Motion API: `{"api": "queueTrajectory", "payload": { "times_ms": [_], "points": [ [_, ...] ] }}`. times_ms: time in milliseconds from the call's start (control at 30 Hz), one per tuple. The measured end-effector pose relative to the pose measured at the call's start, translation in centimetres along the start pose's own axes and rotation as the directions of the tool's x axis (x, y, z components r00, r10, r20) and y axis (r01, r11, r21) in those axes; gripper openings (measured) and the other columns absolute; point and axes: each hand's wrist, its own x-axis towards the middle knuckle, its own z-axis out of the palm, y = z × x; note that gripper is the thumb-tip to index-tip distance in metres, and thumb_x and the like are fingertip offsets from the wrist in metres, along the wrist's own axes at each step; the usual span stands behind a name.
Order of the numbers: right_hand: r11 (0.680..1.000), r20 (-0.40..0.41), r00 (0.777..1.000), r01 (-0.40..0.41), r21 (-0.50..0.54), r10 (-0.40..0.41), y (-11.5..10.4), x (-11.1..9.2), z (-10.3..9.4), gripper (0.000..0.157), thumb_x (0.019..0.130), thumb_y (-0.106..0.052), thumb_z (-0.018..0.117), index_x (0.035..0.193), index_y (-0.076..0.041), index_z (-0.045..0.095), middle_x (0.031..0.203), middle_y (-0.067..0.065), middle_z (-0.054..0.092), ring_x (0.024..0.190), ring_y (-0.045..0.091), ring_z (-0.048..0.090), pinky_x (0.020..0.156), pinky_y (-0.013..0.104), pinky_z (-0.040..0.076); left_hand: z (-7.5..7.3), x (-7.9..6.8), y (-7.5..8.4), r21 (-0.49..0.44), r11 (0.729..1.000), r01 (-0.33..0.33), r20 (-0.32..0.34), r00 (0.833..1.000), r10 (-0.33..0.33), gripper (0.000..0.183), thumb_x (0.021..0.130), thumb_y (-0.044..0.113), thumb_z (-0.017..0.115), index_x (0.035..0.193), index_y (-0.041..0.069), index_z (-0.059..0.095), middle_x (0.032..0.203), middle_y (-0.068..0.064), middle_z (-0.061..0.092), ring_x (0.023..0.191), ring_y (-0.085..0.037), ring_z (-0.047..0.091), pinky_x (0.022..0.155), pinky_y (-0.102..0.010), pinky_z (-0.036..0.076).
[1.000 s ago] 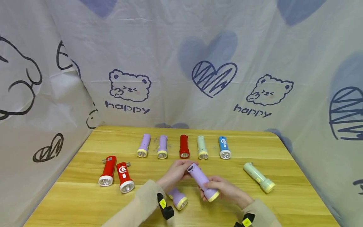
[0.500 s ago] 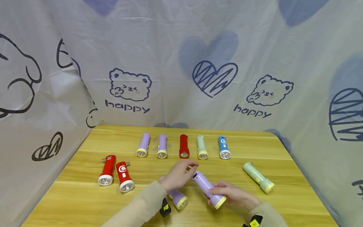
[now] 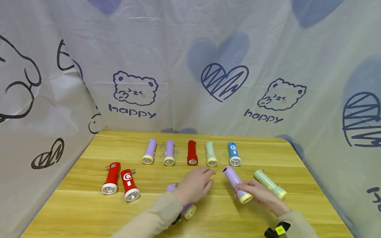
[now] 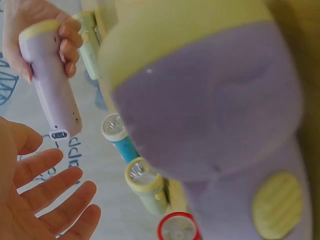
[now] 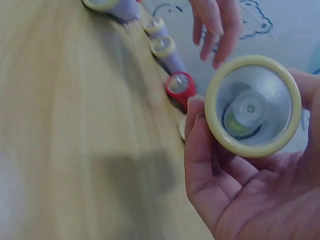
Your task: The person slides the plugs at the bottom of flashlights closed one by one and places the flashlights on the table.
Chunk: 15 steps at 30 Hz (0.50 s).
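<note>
My right hand (image 3: 263,194) grips a purple flashlight (image 3: 233,178) near its yellow-rimmed head, with the tail pointing up and away. In the right wrist view the round lens (image 5: 252,120) faces the camera, with fingers and thumb around it. My left hand (image 3: 194,185) holds nothing; its fingers are spread and relaxed in the left wrist view, short of the held flashlight's tail, where a small dark port (image 4: 59,134) shows. Below the left hand another purple flashlight (image 3: 188,210) lies on the table, partly hidden by hand and sleeve.
Along the back of the wooden table (image 3: 89,211) stand two purple flashlights (image 3: 150,148), a red one (image 3: 192,151), a pale green one (image 3: 210,152) and a blue one (image 3: 233,152). Two red flashlights with white rims (image 3: 129,185) lie left. Another pale green flashlight (image 3: 266,181) lies beside my right hand.
My right hand has carried the purple flashlight to the right, away from my left hand. The left hand has let go of its tail and opened, shifting slightly right.
</note>
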Motion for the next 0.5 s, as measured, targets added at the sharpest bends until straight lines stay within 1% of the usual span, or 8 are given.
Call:
{"api": "queueTrajectory", "payload": {
  "times_ms": [67, 133, 200, 300, 367, 433, 500],
  "points": [
    [0.998, -0.065, 0.998, -0.006, -0.058, 0.003, -0.4, -0.4, -0.6, 0.062, 0.104, -0.034, 0.053, 0.136, 0.019, 0.047, 0.1, 0.0, 0.072, 0.086, 0.006, 0.065, 0.076, 0.022, 0.056, 0.0, 0.1, 0.3, 0.029, 0.999, -0.025, -0.009, 1.0, 0.025, 0.034, 0.105, 0.029, 0.05, 0.134, 0.014, 0.063, 0.135, -0.003, 0.066, 0.123, -0.021, 0.063, 0.107, -0.035, 0.052],
    [0.993, -0.128, 0.992, -0.014, -0.117, -0.002, -0.8, -0.7, -0.9, 0.064, 0.104, -0.036, 0.051, 0.139, 0.018, 0.045, 0.103, 0.001, 0.07, 0.089, 0.006, 0.063, 0.077, 0.024, 0.055, 0.0, 0.2, 0.5, 0.053, 0.997, -0.047, -0.015, 0.999, 0.048, 0.034, 0.105, 0.028, 0.05, 0.133, 0.014, 0.063, 0.134, -0.003, 0.066, 0.122, -0.02, 0.064, 0.107, -0.035, 0.052],
    [0.984, -0.204, 0.979, -0.022, -0.179, -0.015, -1.0, -0.9, -1.1, 0.063, 0.104, -0.037, 0.052, 0.138, 0.016, 0.049, 0.102, 0.003, 0.07, 0.088, 0.007, 0.062, 0.076, 0.025, 0.055, 0.1, 0.2, 0.7, 0.076, 0.995, -0.065, -0.016, 0.998, 0.067, 0.034, 0.105, 0.028, 0.05, 0.133, 0.014, 0.063, 0.134, -0.003, 0.066, 0.122, -0.02, 0.063, 0.108, -0.035, 0.051],
    [0.957, -0.323, 0.944, -0.025, -0.29, -0.073, -1.2, -1.2, -1.0, 0.058, 0.102, -0.038, 0.056, 0.132, 0.012, 0.058, 0.101, 0.006, 0.072, 0.086, 0.009, 0.062, 0.074, 0.025, 0.055, 0.1, 0.2, 1.0, 0.104, 0.991, -0.085, -0.01, 0.996, 0.087, 0.034, 0.106, 0.029, 0.049, 0.133, 0.014, 0.063, 0.133, -0.003, 0.066, 0.122, -0.02, 0.063, 0.108, -0.035, 0.051],
    [0.929, -0.393, 0.911, -0.032, -0.37, -0.125, -1.0, -1.2, -0.8, 0.051, 0.1, -0.037, 0.059, 0.122, 0.009, 0.065, 0.095, 0.008, 0.073, 0.082, 0.01, 0.062, 0.07, 0.024, 0.054, 0.1, 0.3, 1.2, 0.119, 0.988, -0.094, -0.007, 0.995, 0.096, 0.034, 0.106, 0.029, 0.048, 0.133, 0.014, 0.063, 0.133, -0.003, 0.066, 0.123, -0.02, 0.063, 0.109, -0.035, 0.051],
    [0.893, -0.441, 0.879, -0.041, -0.448, -0.181, -0.7, -1.1, -0.6, 0.045, 0.099, -0.037, 0.062, 0.115, 0.005, 0.07, 0.092, 0.008, 0.074, 0.079, 0.01, 0.062, 0.067, 0.023, 0.053, 0.2, 0.3, 1.3, 0.131, 0.986, -0.102, 0.0, 0.995, 0.103, 0.034, 0.106, 0.029, 0.049, 0.133, 0.015, 0.063, 0.133, -0.003, 0.066, 0.122, -0.02, 0.063, 0.108, -0.035, 0.051],
    [0.858, -0.472, 0.853, -0.059, -0.51, -0.222, -0.4, -1.0, -0.3, 0.041, 0.098, -0.037, 0.064, 0.105, 0.002, 0.073, 0.087, 0.008, 0.073, 0.074, 0.01, 0.06, 0.063, 0.022, 0.051, 0.4, 0.3, 1.5, 0.139, 0.984, -0.11, 0.011, 0.994, 0.11, 0.034, 0.106, 0.029, 0.049, 0.134, 0.015, 0.063, 0.134, -0.003, 0.066, 0.122, -0.02, 0.063, 0.107, -0.035, 0.052]
  ]
}}
